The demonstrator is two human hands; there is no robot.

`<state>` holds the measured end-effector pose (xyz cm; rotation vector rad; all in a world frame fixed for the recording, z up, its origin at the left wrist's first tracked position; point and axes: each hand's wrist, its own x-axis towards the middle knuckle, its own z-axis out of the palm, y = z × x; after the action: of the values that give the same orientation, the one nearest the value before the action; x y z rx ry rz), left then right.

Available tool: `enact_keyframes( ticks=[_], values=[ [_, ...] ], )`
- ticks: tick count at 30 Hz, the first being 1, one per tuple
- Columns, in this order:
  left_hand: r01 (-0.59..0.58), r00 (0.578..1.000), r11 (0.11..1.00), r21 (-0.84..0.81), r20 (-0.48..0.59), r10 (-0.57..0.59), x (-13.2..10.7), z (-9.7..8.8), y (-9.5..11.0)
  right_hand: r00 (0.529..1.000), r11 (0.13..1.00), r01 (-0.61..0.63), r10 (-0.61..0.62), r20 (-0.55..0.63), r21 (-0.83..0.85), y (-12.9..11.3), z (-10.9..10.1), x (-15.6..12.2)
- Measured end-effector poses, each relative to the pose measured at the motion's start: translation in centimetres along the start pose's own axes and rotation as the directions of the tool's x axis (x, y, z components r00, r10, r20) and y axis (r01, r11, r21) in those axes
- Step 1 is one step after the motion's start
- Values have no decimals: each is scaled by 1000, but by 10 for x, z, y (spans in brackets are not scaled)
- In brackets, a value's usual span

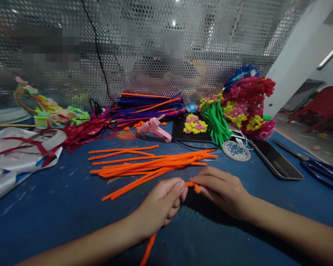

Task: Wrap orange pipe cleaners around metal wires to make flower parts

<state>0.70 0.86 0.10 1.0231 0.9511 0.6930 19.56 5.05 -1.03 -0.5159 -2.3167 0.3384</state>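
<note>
Between my two hands is an orange pipe cleaner [189,184], its short end bent downward near my right fingertips. My left hand [166,199] is closed around it, and the long tail hangs out below the palm toward the front of the table. With thumb and fingers, my right hand [224,188] pinches the bent end. Just beyond both hands lies a loose pile of straight orange pipe cleaners [144,164], with thin wires poking out at its right side.
Behind the pile rest a pink glue gun [155,129] and a bundle of blue and orange pipe cleaners [150,107]. Yellow and pink flowers [195,123] and green stems [216,122] stand right of them. A phone [276,159] and scissors [310,160] lie right; ribbons [83,131] left.
</note>
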Motion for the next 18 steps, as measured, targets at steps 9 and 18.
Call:
enact_keyframes(
  ticks=[9,18],
  values=[
    [-39,999,965,258,-18,45,-4,1,-2,825,752,-564,535,183,343,-9,-2,12],
    [-75,996,965,253,-29,85,-4,2,-2,936,916,-343,351,2,208,-5,-1,5]
  ],
)
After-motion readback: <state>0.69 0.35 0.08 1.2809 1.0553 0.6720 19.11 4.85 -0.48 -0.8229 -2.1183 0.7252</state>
